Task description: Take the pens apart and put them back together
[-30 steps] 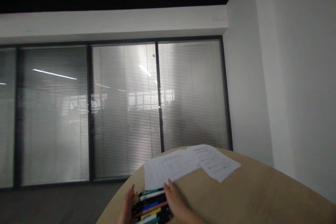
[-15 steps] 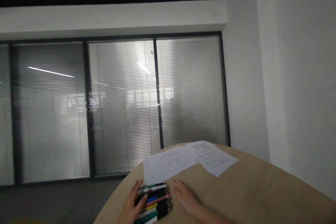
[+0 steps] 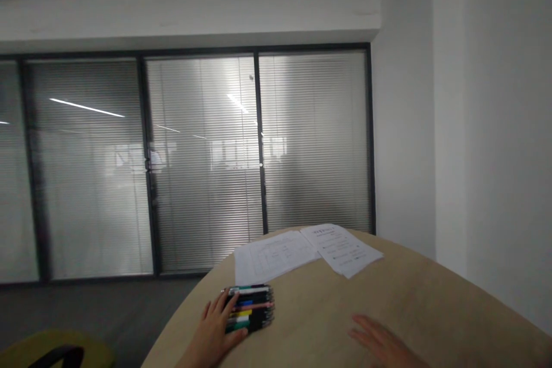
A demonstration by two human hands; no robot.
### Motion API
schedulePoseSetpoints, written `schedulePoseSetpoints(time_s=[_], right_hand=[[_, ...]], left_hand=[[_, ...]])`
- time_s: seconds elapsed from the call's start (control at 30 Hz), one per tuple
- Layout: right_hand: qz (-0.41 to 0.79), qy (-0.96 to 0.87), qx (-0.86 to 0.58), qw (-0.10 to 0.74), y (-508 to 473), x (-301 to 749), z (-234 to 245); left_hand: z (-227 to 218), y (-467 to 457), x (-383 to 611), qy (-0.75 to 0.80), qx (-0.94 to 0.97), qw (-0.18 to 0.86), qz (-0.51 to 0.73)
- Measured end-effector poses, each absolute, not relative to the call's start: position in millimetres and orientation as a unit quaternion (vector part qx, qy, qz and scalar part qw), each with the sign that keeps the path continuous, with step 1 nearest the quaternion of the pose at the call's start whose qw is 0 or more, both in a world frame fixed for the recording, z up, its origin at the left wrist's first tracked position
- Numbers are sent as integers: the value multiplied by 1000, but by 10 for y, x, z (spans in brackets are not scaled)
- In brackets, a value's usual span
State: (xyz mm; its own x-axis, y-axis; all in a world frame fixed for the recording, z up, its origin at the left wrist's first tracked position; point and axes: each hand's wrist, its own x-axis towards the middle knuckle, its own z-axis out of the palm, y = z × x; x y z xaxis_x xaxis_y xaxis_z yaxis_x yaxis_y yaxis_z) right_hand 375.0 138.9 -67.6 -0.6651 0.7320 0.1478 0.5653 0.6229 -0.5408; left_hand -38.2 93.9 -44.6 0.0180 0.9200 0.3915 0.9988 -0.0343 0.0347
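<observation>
Nothing here can be read from where I stand: the two papers carry a printed heading and lines, and the pens show tiny marks, all too blurred to make out.

A curved, pale wood table carries a tight row of pens, lying side by side against the fingers of the left hand. Two papers lie edge to edge beyond that hand: a sheet straight ahead, a printed page farther right. The right hand rests flat near the table's edge.
</observation>
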Motion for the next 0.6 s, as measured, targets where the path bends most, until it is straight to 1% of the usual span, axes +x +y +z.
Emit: schedulePoseSetpoints(time_s=[0.1, 0.23, 0.4, 0.53, 0.6], right_hand=[[169, -851, -439, 235, 1597, 4120, -728], [102, -800, -520, 281, 2072, 4544, -911], [65, -765, -571, 290, 2389, 4837, -1164], [36, -779, -549, 300, 2336, 4836, -1269], [24, -791, -539, 290, 2308, 4811, -1296]], left_hand=[[-474, 946, -396, -672, -708, 133, -171], [-488, 932, -361, -643, -730, 144, -181], [-428, 855, -230, -609, -758, 160, -171], [-420, 808, -122, -604, -763, 156, -169], [-426, 798, -92, -595, -766, 157, -183]])
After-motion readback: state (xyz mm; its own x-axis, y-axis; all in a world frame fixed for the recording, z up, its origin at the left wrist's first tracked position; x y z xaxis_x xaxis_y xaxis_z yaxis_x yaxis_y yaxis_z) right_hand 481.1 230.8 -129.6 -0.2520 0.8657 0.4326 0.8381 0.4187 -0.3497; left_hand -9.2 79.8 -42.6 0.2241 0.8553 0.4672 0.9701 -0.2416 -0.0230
